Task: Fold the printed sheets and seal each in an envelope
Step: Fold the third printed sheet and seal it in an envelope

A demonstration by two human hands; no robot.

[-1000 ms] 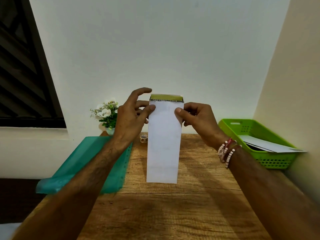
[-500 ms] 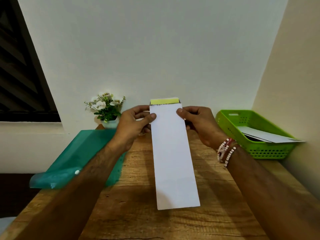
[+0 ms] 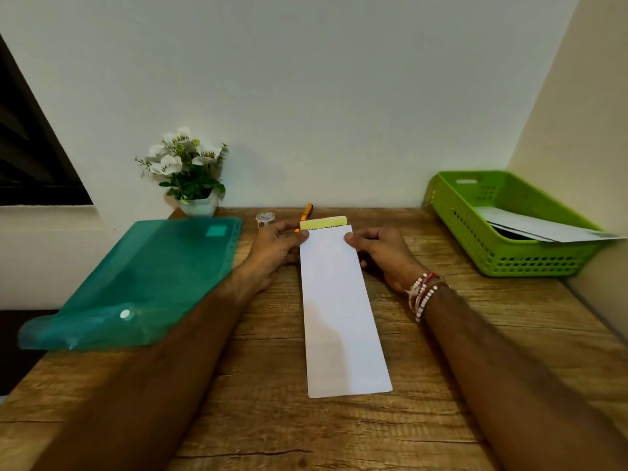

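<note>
Down comes the white envelope, lifted a moment ago and now lying lengthwise on the wooden table, mid-table between both forearms. Teal plastic folder sits far left, overhanging the table edge. Green basket far right, white sheets inside. Left hand pinches the envelope's top left corner, thumb on top; right hand pinches the top right corner, fingers curled. Yellow-green flap sticks out open at the far end. Potted white flowers at the wall, then a tape roll and orange pen just behind the hands.
</note>
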